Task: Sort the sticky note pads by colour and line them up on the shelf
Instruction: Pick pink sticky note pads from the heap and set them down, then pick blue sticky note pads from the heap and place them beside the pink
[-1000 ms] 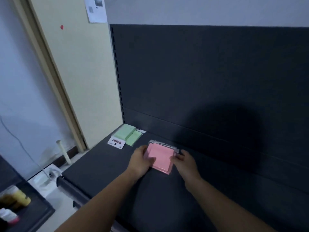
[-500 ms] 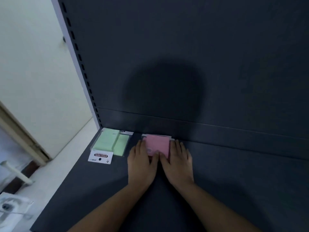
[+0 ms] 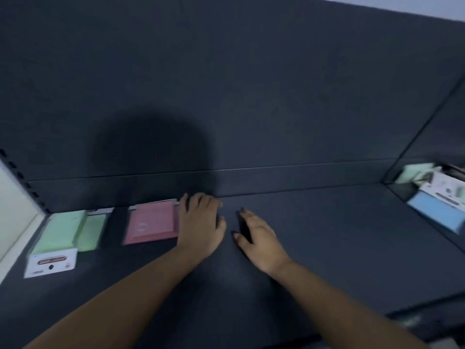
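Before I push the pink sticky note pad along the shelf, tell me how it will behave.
The pink pad lies flat and low on the shelf, so it should slide rather than tip or roll. It looks like a thin, squared block, so probably light and fairly stiff. Pushed at a corner, the square may swivel.

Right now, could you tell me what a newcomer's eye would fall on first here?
The pink pad stands out against the dark shelf, lying by the back wall with the left hand at its right edge. Left of it lie the green pads at the shelf's end; the right hand lies open on bare shelf, and a blue pad sits far right.
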The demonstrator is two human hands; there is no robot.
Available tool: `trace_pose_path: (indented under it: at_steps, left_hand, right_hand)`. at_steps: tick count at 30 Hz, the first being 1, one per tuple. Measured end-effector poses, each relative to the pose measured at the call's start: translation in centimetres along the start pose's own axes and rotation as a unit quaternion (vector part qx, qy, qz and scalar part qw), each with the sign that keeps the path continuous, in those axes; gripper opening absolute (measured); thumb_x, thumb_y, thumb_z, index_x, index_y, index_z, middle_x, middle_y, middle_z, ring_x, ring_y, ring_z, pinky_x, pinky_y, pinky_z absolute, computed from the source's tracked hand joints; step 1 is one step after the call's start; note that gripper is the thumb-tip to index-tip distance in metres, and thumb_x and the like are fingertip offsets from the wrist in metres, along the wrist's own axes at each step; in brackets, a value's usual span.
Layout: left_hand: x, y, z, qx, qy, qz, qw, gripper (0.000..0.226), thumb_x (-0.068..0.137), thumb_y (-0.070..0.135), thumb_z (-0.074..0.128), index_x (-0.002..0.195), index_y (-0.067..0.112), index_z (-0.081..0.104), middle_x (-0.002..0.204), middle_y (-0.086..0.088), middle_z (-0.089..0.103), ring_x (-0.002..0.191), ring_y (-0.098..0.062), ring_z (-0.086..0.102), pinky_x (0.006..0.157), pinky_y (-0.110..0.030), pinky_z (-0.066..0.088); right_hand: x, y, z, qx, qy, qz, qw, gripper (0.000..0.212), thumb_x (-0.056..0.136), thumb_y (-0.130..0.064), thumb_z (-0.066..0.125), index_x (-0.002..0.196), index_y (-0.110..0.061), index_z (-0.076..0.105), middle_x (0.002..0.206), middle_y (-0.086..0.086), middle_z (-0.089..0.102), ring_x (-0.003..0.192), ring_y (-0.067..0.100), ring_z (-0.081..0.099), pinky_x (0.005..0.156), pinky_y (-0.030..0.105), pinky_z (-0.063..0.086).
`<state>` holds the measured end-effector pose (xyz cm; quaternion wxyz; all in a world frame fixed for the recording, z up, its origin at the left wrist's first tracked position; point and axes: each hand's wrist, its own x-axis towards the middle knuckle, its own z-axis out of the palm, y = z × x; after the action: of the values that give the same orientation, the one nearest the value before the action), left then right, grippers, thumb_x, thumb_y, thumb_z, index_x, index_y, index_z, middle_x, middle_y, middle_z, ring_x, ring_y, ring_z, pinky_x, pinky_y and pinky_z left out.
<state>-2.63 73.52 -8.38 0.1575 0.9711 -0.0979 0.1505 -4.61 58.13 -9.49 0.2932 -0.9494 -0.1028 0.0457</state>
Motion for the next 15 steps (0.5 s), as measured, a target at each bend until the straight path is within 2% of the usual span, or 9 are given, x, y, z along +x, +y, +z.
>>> trace_pose_path:
  at_steps: [2,5,8,15]
  left_hand:
    - [0.6,3.8,0.7,-0.018,-0.041,0.055,0.997,0.036,0.086,0.030,0.052,0.122,0.024,0.050,0.123,0.009,0.051,0.126,-0.012,0.034,0.113,-0.034,-0.001]
    - [0.9,10.0,1.9,-0.041,-0.081,0.109,0.990,0.041,0.086,0.032,0.052,0.126,0.024,0.046,0.127,0.010,0.048,0.126,-0.011,0.033,0.113,-0.032,0.005]
    - [0.9,16.8,3.2,-0.046,-0.105,0.153,0.981,0.044,0.089,0.036,0.050,0.131,0.025,0.042,0.133,0.010,0.043,0.129,-0.012,0.030,0.113,-0.031,0.007]
    - [-0.1,34.2,7.1,-0.063,-0.174,0.208,0.960,0.041,0.095,0.036,0.041,0.134,0.022,0.042,0.138,0.005,0.042,0.131,-0.017,0.032,0.112,-0.034,0.013]
  right_hand:
    - [-1.9,2.8,-3.0,-0.012,0.029,0.039,0.999,0.059,0.096,-0.031,0.047,0.148,-0.015,0.023,0.155,0.000,0.022,0.142,0.014,0.020,0.117,0.026,0.012]
    - [-5.6,6.9,-7.3,-0.044,0.064,0.092,0.993,0.056,0.093,-0.025,0.050,0.144,-0.015,0.029,0.149,0.001,0.031,0.137,0.018,0.029,0.114,0.030,0.021]
    - [-10.1,11.4,-11.5,-0.079,0.086,0.148,0.982,0.052,0.092,-0.026,0.051,0.140,-0.014,0.034,0.140,0.004,0.039,0.130,0.022,0.038,0.110,0.033,0.028]
    - [-22.3,21.4,-21.1,-0.074,0.167,0.255,0.950,0.044,0.091,-0.027,0.054,0.133,-0.016,0.044,0.135,0.004,0.047,0.124,0.023,0.045,0.103,0.039,0.038]
